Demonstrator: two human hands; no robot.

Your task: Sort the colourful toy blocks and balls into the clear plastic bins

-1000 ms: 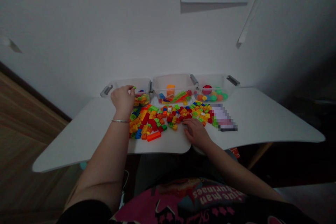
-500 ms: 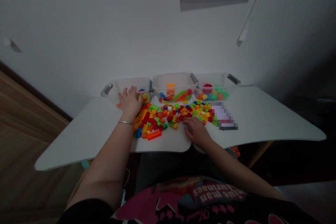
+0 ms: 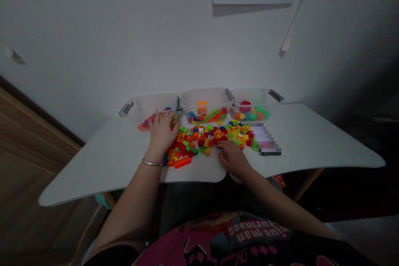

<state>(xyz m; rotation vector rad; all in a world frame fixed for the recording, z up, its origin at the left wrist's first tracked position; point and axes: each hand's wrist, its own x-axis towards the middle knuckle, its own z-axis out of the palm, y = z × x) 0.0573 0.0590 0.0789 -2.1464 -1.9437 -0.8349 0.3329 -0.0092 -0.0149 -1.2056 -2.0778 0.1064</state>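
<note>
Colourful toy building bricks [image 3: 202, 140] lie in a loose heap across the middle of the white table. My left hand [image 3: 163, 134], with a silver bangle at the wrist, is over the left end of the heap, just in front of the left clear bin [image 3: 149, 102]. Its fingers are spread apart and show nothing held; it covers some bricks. My right hand [image 3: 234, 157] rests at the heap's front right edge, its fingertips beside the bricks. Those fingers are slightly bent, and whether they hold a small brick I cannot tell. A long orange brick [image 3: 182, 162] lies in front.
Along the wall stand the left bin, a middle clear bin [image 3: 204, 96] with long toy pieces and a right clear bin [image 3: 254, 96] with coloured balls. A blurred-out phone-like object [image 3: 264, 139] lies right of the bricks on the white table [image 3: 321, 145].
My left hand has come back from the left bin towards me and slightly right, over the bricks. More red pieces in that bin now show. My right hand stays nearly still.
</note>
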